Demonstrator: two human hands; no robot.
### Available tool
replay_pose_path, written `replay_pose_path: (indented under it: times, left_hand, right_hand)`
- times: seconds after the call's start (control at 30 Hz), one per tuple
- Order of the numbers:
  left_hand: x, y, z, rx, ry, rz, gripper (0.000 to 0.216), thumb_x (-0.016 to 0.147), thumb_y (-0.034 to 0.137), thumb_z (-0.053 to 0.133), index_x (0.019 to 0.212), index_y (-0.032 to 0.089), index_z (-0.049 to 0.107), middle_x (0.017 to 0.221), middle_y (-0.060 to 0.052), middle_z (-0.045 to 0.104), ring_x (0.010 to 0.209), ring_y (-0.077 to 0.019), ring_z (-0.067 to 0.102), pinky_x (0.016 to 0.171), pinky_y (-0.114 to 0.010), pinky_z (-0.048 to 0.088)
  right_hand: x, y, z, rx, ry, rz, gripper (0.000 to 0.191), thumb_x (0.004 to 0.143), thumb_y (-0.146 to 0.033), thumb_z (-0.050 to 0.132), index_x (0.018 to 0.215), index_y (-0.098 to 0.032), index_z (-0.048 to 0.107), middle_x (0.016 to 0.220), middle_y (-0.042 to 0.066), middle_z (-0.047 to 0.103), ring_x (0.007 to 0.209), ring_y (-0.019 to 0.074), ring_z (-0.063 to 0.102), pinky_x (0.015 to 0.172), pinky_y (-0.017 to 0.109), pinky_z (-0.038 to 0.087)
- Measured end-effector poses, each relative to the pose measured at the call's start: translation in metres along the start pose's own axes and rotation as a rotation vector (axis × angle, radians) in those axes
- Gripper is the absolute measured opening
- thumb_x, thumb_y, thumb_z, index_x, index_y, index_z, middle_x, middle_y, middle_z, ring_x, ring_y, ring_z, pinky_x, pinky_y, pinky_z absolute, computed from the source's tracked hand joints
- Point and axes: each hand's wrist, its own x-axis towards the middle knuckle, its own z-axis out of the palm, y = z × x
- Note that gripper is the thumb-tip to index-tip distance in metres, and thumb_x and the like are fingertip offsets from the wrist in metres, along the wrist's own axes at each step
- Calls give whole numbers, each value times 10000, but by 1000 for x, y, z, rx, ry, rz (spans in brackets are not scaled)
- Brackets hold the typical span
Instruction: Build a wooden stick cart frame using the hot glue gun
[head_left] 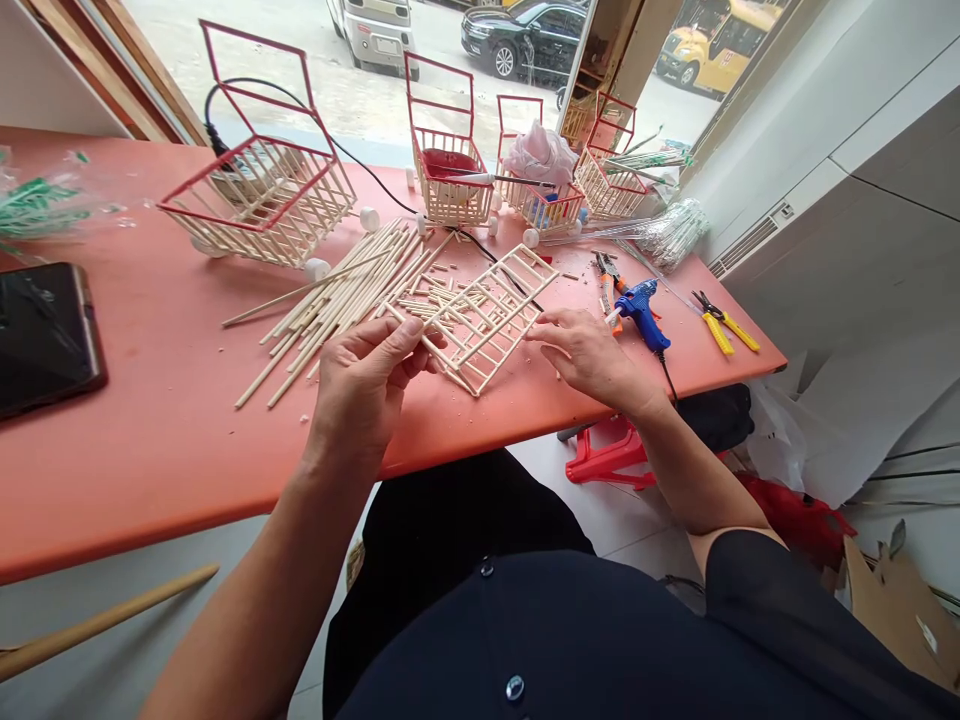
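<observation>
A frame [499, 328] of thin, pale sticks is held just above the table [187, 420], tilted, with its near left corner pinched between thumb and fingers of the left hand [364, 375]. The right hand [589, 355] is placed at the frame's right edge, its fingers loosely spread and clasped around nothing; whether the edge is touched by the fingertips cannot be told.

The frame is formed from straight, round rails crossed by short rungs, ladder-like, in two adjoining lattices. Its surface is left bare, smooth and matt, and the offcuts [442, 300] can be seen through its gaps. To the left of the frame, long sticks [337, 300] are heaped in a loose fan.

Behind the frame, slatted carts [459, 205] are ranged, their rims and handles coloured red and their bases fitted with white wheels [532, 238]. A crumpled white bundle [541, 155] is set in one. To the frame's right, a glossy blue glue gun [639, 308], orange-handled pliers [607, 290] and yellow-handled cutters [726, 325] are laid on the smooth, orange-red tabletop.
</observation>
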Motion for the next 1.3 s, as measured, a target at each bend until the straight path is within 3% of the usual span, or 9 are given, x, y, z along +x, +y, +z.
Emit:
replay_pose_path:
  times: [0.13, 0.27, 0.43, 0.63, 0.87, 0.93, 1.07, 1.2, 1.3]
  left_hand:
    - [-1, 2, -2, -34, 33, 7, 229, 720, 337, 929, 739, 153, 794, 757, -43, 733, 638, -84, 605, 614, -200, 542]
    - [-3, 6, -6, -48, 68, 29, 231, 691, 320, 956, 698, 151, 798, 727, -50, 730, 608, -87, 590, 576, -203, 533]
    - [-4, 10, -8, -57, 86, 37, 235, 673, 322, 970, 701, 154, 808, 702, -47, 715, 622, -96, 601, 579, -207, 537]
    - [-4, 9, -10, -43, 91, 23, 251, 668, 335, 964, 689, 144, 803, 711, -53, 707, 627, -98, 613, 579, -213, 537]
    - [-3, 7, -11, -49, 63, 24, 238, 703, 335, 964, 713, 155, 808, 721, -51, 712, 628, -102, 605, 578, -230, 529]
    - [-3, 8, -11, -46, 55, 26, 235, 719, 336, 961, 717, 159, 807, 732, -55, 713, 650, -107, 610, 588, -234, 533]
    - [-4, 8, -12, -31, 51, 18, 241, 718, 356, 962, 715, 170, 810, 743, -52, 716, 640, -104, 594, 589, -245, 540]
    - [-4, 8, -13, -34, 58, 19, 246, 711, 354, 962, 706, 166, 804, 725, -53, 706, 654, -114, 613, 594, -247, 539]
    - [-4, 8, -12, -17, 53, 22, 237, 725, 362, 947, 713, 170, 809, 731, -57, 706, 654, -118, 604, 593, -259, 537]
  right_hand:
    - [7, -1, 4, -105, -129, -10, 351, 1044, -151, 460, 1254, -174, 740, 1375, 152, 719, 1274, 310, 606, 1105, 456, 441]
    - [14, 2, 3, -156, -154, -5, 372, 1050, -167, 466, 1326, -150, 715, 1458, 144, 696, 1317, 324, 574, 1111, 465, 420]
    - [25, 4, -4, -247, -150, 43, 364, 1075, -215, 449, 1221, -139, 774, 1490, 127, 691, 1359, 351, 539, 1098, 481, 393]
    - [45, 6, -11, -368, -180, 138, 377, 1069, -211, 439, 1130, -97, 793, 1359, 189, 751, 1315, 378, 547, 1084, 524, 385]
    - [61, 25, -18, -245, 63, 120, 407, 1004, -199, 529, 1347, -114, 730, 1664, 172, 513, 1479, 393, 449, 1191, 570, 370]
    - [58, 27, -17, -192, 60, 78, 372, 1009, -202, 514, 1264, -140, 777, 1543, 179, 620, 1400, 382, 523, 1154, 553, 400]
    - [44, 27, -14, -79, -107, -58, 347, 1007, -181, 500, 1106, -190, 833, 1149, 143, 758, 1111, 302, 654, 1024, 455, 459]
    - [42, 32, -9, 88, -208, -230, 363, 997, -154, 520, 1205, -225, 809, 1122, 107, 740, 1053, 241, 657, 969, 368, 472]
    - [57, 38, -2, 91, -210, -260, 331, 1013, -183, 524, 1196, -201, 799, 1134, 119, 730, 1062, 238, 645, 959, 348, 466]
